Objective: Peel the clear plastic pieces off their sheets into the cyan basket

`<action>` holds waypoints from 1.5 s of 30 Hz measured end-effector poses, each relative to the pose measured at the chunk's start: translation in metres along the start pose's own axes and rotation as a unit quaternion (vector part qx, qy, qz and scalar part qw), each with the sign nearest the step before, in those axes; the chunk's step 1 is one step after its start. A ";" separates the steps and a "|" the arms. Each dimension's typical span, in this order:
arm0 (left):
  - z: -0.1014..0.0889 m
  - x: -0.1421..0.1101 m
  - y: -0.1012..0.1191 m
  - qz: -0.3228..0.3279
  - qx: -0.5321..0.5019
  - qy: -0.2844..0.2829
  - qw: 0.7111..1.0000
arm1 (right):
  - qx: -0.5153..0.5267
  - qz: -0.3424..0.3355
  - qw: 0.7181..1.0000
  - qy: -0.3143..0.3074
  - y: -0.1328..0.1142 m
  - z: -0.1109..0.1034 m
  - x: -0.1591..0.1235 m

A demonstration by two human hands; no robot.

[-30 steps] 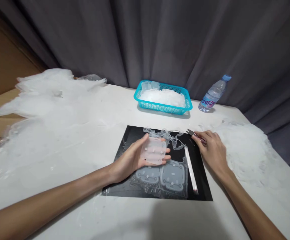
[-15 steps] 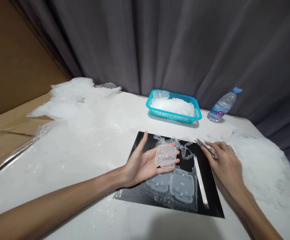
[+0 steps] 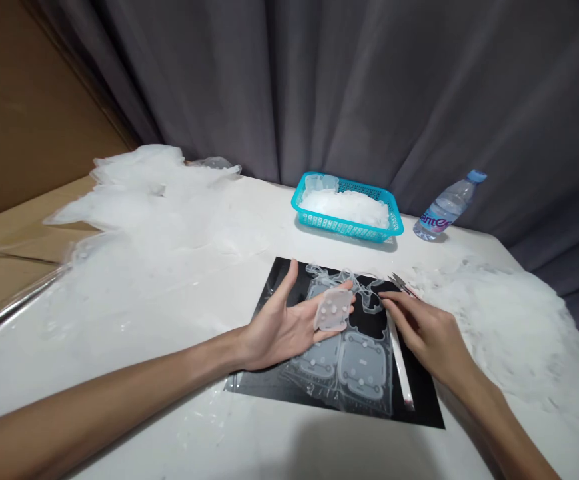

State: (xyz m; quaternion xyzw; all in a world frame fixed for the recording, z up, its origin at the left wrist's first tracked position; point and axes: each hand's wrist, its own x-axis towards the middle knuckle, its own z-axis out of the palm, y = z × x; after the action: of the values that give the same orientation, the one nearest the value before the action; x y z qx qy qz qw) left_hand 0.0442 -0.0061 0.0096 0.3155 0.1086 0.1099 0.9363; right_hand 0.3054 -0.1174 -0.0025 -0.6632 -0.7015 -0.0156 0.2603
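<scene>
My left hand [image 3: 289, 320] lies palm up, thumb raised, and a small translucent silicone pad [image 3: 332, 310] with round dots rests on its fingers. Below it, a clear sheet with moulded rounded-square pads [image 3: 363, 367] lies on a black board [image 3: 289, 393]. A ragged, cut-away clear strip [image 3: 369, 300] is at the sheet's top edge. My right hand [image 3: 422, 327] hovers by the board's right side, thumb and index tips close together with nothing visible between them. Pointed small scissors [image 3: 402, 285] lie just beyond that hand, their handles partly hidden. A white strip [image 3: 402, 370] runs down the board's right part.
A turquoise basket [image 3: 346, 233] of white translucent pieces stands at the back. To its right is a water bottle [image 3: 444, 210]. White translucent sheets [image 3: 134, 180] are heaped at the left, and a pile of clear pieces [image 3: 514, 327] spreads at the right.
My right hand has let go of the scissors and moved left, toward the pad. The pad on my left fingers has turned and tilted. The view has shifted slightly.
</scene>
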 end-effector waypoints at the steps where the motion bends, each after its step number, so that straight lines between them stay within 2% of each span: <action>1: 0.000 0.000 0.000 -0.004 0.004 0.001 1.000 | 0.004 -0.030 1.000 -0.007 -0.001 0.000 0.000; 4: 0.002 0.000 0.001 -0.017 0.019 0.004 1.000 | -0.008 -0.070 0.997 -0.024 -0.004 0.001 -0.002; 12: 0.004 0.000 0.001 -0.047 0.036 0.027 0.998 | -0.049 -0.024 0.997 -0.055 0.003 0.003 0.000; 17: 0.000 0.004 0.000 -0.032 -0.016 0.048 0.998 | 0.008 -0.088 0.996 -0.008 0.005 0.000 0.002; 20: -0.002 0.006 0.000 -0.012 -0.061 0.047 0.997 | 0.048 -0.097 0.994 0.010 0.005 -0.001 0.001; 25: -0.001 0.007 0.002 -0.001 -0.087 0.024 0.996 | 0.024 -0.078 0.997 0.015 0.003 0.000 -0.001; 29: 0.001 0.007 0.004 -0.006 -0.095 0.031 0.995 | 0.023 -0.060 0.997 0.033 0.001 -0.003 0.001; 36: 0.002 0.005 0.005 0.006 -0.097 0.024 0.995 | 0.043 0.015 0.999 0.004 -0.010 -0.012 0.004; 42: 0.001 0.005 0.006 -0.006 -0.097 0.008 0.995 | -0.003 0.068 0.997 0.025 -0.017 -0.003 0.002; 45: 0.002 0.005 0.006 -0.004 -0.098 0.017 0.995 | 0.043 0.095 0.994 -0.012 -0.009 0.006 -0.002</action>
State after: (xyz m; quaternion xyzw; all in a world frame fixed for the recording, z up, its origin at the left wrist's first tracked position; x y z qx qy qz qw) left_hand 0.0490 -0.0011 0.0146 0.2196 0.1147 0.1215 0.9612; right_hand 0.2953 -0.1184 -0.0056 -0.7152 -0.6382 0.0475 0.2808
